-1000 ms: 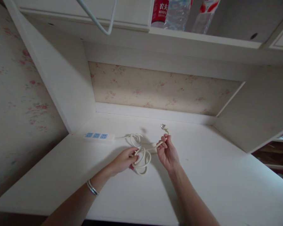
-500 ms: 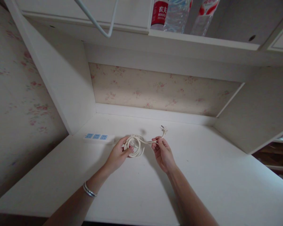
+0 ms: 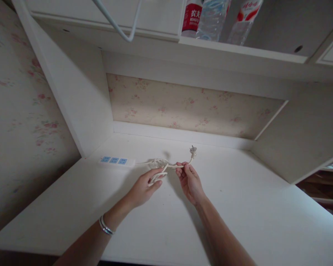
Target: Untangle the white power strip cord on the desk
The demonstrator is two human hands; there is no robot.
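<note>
A white power cord (image 3: 162, 173) lies looped between my two hands. My left hand (image 3: 144, 186) has its fingers curled round some of the cord's loops, while other loops sit just behind its fingertips. My right hand (image 3: 189, 177) pinches the cord near its plug end. Above those fingers the plug (image 3: 193, 150) sticks up with its metal prongs showing. To the left, the white power strip (image 3: 116, 161) with blue socket faces rests on the desk, and the cord runs from its right end to the loops.
The white desk (image 3: 238, 207) has a side panel at left and right and a flowered wall (image 3: 161, 99) behind. Overhead, a shelf (image 3: 238, 50) holds several plastic bottles (image 3: 212, 20). A pale bent rod (image 3: 119, 29) hangs at the upper left.
My left hand has shifted slightly down and right, and part of the coil has slipped from it to behind the fingers. The plug has turned in my right hand's pinch.
</note>
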